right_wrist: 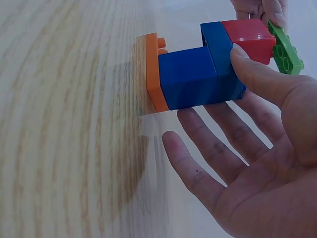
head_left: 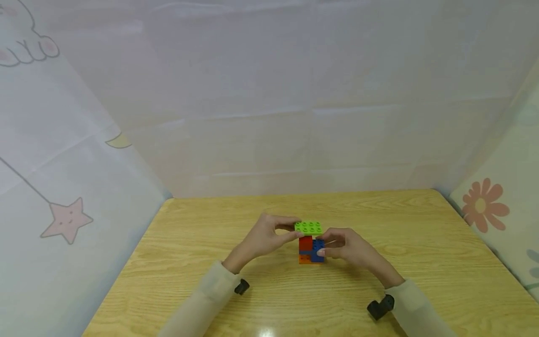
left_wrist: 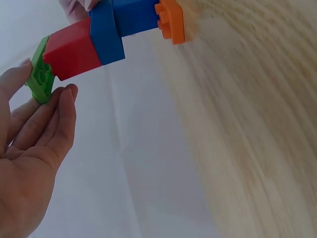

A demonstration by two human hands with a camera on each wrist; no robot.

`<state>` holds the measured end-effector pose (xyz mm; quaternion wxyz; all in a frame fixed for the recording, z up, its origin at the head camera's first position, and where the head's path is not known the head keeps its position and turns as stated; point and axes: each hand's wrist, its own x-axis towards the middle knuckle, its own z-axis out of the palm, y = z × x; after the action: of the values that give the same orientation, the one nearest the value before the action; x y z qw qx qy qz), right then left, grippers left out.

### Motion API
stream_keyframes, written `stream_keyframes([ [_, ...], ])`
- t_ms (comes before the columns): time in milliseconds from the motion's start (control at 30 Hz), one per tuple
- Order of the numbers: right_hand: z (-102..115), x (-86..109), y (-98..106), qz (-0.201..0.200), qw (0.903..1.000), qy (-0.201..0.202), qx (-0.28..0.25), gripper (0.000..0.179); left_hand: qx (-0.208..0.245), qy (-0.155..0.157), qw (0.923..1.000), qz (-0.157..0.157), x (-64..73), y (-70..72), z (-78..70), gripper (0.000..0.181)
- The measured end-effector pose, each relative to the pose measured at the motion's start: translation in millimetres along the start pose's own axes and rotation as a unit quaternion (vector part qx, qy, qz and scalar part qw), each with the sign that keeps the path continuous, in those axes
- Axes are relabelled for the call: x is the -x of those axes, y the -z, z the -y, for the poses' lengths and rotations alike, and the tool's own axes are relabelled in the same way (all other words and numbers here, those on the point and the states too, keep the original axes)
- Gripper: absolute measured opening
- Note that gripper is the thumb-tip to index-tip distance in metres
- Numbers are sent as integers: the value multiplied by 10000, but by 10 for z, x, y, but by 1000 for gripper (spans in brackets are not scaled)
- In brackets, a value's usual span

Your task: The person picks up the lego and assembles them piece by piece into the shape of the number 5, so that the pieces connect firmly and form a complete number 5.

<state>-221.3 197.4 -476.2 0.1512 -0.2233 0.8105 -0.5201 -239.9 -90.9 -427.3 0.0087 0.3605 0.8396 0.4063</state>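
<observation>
A stack of toy building bricks stands on the table. At its base is an orange plate (right_wrist: 152, 72), with a blue brick (right_wrist: 188, 78) on part of it. Across that lies a second blue brick (right_wrist: 224, 62), topped by a red brick (left_wrist: 73, 49). My left hand (head_left: 266, 237) pinches a light green brick plate (head_left: 309, 228) between thumb and fingers. The green plate is tilted, its underside right at the red brick's studs. From the other side, my right hand (head_left: 353, 248) grips the upper blue brick, its lower fingers spread beside the stack.
The wooden table (head_left: 202, 299) reaches back to a pale cloth wall (head_left: 261, 140). Cloth with printed figures hangs at both sides. A small black device (head_left: 381, 307) is at the right wrist and another black piece (head_left: 242, 286) at the left.
</observation>
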Motion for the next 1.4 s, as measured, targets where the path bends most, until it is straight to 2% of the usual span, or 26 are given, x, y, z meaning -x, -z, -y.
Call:
stream_keyframes([
  [167,10,3,-8,14,9999,-142,-53,26,-29,106,9999,67,15,-43,-17,46],
  [367,16,4,-3,-28,9999,-154,-10,25,-293,-83,9995,112,-6,-86,-26,42],
  [633,22,10,0,-22,10000,-92,28,24,-369,-275,9989,119,-8,-136,-14,42],
  [933,65,24,19,28,10000,-17,-57,25,-859,-481,9950,159,-37,-120,-54,39],
  [1400,50,16,-4,-29,9999,-157,-6,27,-1068,-474,9927,301,-58,-81,-123,38],
])
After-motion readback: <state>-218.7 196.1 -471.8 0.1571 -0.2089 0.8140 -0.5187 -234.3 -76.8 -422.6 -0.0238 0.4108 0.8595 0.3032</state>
